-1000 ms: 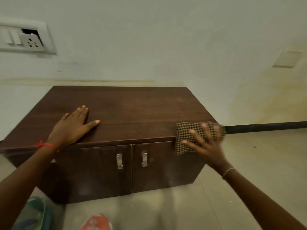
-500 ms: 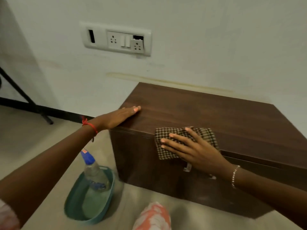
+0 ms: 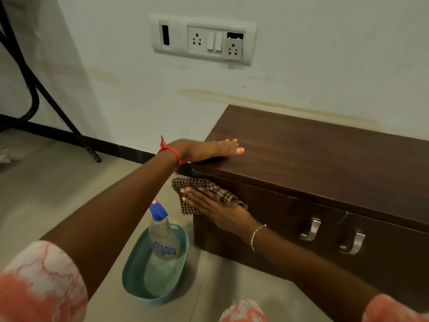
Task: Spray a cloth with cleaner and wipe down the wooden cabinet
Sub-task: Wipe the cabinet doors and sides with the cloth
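**Cloth drops from the top edge to the cabinet's front corner**

Nearest the camera, at six o'clock, a patterned orange-and-white sleeve and knee frame the view. Just beyond, at seven o'clock, the spray bottle (image 3: 164, 235) stands untouched in a teal tub (image 3: 130, 273) on the grey tiled floor (image 3: 46, 194), close beside the cabinet's left end.

The right hand (image 3: 216, 206) lies flat, fingers spread and extended, its grip not closed around anything but pressing the checked cloth (image 3: 185, 185) against the cabinet's front face near the left corner. Half a second ago the cloth sat folded over the top front edge; a second ago it was at the far right corner. So the wipe has run along that edge and is now moving down onto the front panel, which suggests the top edge is done and the doors and sides remain.

At eleven o'clock from the cloth, the left hand (image 3: 209, 151) rests palm-down on the wooden cabinet (image 3: 325, 159), open and holding nothing, bracing as before.

Two metal handles (image 3: 311, 230) sit at three o'clock on the doors. Behind, a pale stained wall carries a switch-and-socket plate (image 3: 204, 40) at twelve o'clock; black metal legs (image 3: 34, 89) stand at ten o'clock.
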